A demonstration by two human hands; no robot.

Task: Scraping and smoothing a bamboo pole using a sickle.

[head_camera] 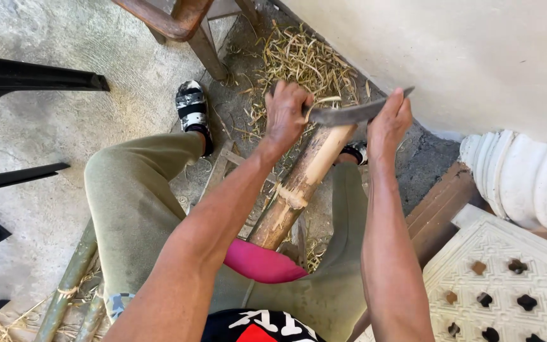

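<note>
Concrete floor runs up to a pale wall, with shavings (299, 63) heaped at the wall's foot. Against that ground a bamboo pole (299, 187) lies slanted between the person's knees: its near end rests on a pink cloth (261, 263) at the lap, and its far end points up and away toward the shavings. Part of its skin is already peeled pale.

Across the pole's far end lies a dark blade (352, 114), set crosswise to the pole's long axis. The left hand (286, 114) is clenched on the blade's end left of the pole; the right hand (390, 120) grips the other end, right of the pole. Both hands sit level with each other, beyond the peeled stretch, so the pole's length runs from the blade back toward the body.

Further from the pole, a sandalled foot (191, 107) stands to its left, chair legs (207, 47) beyond that, and a white baluster (527, 183) to its right.
</note>
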